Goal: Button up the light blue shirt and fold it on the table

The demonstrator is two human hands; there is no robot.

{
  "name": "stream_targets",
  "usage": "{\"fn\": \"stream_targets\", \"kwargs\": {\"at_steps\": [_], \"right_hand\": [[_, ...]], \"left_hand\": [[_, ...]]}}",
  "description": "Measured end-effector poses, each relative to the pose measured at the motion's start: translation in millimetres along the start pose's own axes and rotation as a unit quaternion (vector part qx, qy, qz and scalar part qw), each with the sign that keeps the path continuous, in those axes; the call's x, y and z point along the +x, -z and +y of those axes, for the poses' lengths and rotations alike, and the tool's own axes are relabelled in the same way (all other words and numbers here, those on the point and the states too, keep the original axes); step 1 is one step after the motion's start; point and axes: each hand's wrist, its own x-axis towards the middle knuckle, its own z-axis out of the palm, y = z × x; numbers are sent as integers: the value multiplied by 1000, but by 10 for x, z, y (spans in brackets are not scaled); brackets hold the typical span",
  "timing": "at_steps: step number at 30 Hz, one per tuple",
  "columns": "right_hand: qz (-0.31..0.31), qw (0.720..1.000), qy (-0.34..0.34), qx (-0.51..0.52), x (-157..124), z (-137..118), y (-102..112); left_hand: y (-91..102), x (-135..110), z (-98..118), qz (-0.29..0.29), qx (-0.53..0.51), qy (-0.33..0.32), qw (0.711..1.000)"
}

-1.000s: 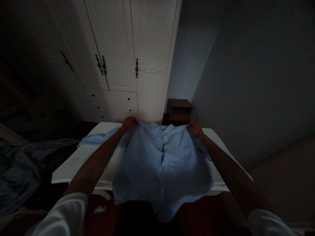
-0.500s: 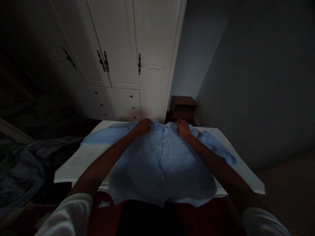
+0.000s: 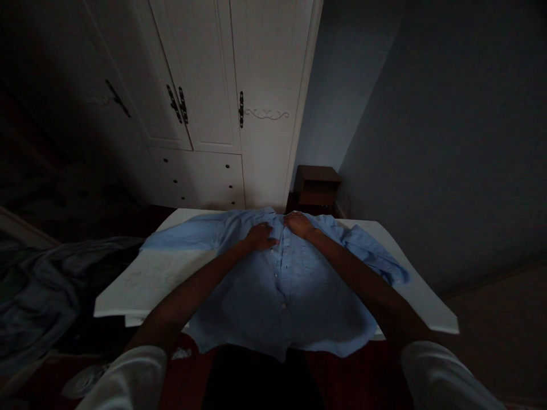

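A light blue button-up shirt (image 3: 256,296) lies front side up across a white table (image 3: 132,279), its collar at the far edge and its hem hanging over the near edge. One sleeve stretches out to the left; the other lies bunched to the right. My left hand (image 3: 260,236) rests on the shirt just left of the button line, fingers spread. Close by the collar, my right hand (image 3: 299,224) lies on the right front panel with its fingers extended over the cloth.
Beyond the table stands a white wardrobe (image 3: 205,74) with dark handles and drawers. A small brown cabinet (image 3: 318,185) sits by the grey wall (image 3: 448,142). Crumpled clothes (image 3: 47,296) are piled at the left.
Both hands have moved inward from the shoulders toward the button line. The left also came nearer to me. The shirt stays about where it was.
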Motion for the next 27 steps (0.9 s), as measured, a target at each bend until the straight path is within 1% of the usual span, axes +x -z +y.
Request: {"fn": "stream_targets", "kwargs": {"at_steps": [3, 5, 8, 10, 11, 13, 16, 18, 20, 22, 27], "right_hand": [[30, 999, -21, 6, 66, 11, 84], [46, 998, -28, 20, 83, 1, 75], [27, 998, -8, 59, 82, -26, -36], [14, 996, 4, 87, 82, -20, -122], [18, 995, 0, 96, 86, -1, -156], [46, 993, -33, 106, 105, 74, -193], [89, 986, -100, 102, 145, 250, -195], [94, 982, -131, 97, 170, 364, -190], [77, 983, -139, 90, 197, 439, -191], [49, 987, -129, 80, 237, 462, -197], [-17, 995, -89, 46, 404, 414, -201]], "left_hand": [[-80, -192, 92, -50, 38, -4, 998], [-120, -306, 119, -69, 40, -29, 996], [-125, -393, 112, -67, 15, -71, 995], [-84, -372, 86, -53, 5, -82, 995], [-52, -336, 68, -41, 3, -82, 996], [26, -216, 20, -14, 3, -76, 997], [146, 57, -77, 20, 14, -45, 999], [202, 273, -148, 30, 25, -28, 999], [229, 483, -211, 27, 38, -20, 999], [232, 662, -258, 12, 53, -18, 998], [223, 950, -300, -47, 88, -27, 995]]}}
